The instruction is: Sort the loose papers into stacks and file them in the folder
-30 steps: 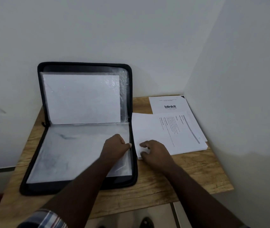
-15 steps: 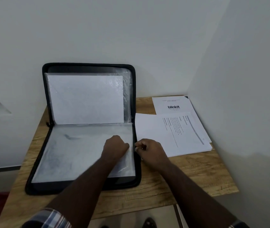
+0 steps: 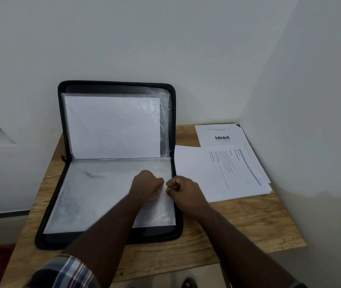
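Moved off the loose papers (image 3: 223,173), right hand (image 3: 184,192) now joins left hand (image 3: 146,185), both pinching the plastic sleeve (image 3: 165,204) at the folder (image 3: 111,240)'s right edge.

Black folder (image 3: 177,231), white papers (image 3: 198,173), wood-grain table (image 3: 238,225), plaid sleeve (image 3: 67,271).

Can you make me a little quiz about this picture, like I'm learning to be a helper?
1. True or false: the black zip folder is closed.
2. Where do the loose papers lie? A) inside the folder B) on the wooden table, right of the folder C) on the floor
3. What word is printed big on the far sheet?

Key: 1. False, it stands open. 2. B. 3. blinkit. Both the left hand and right hand work at the plastic sleeve's right edge.
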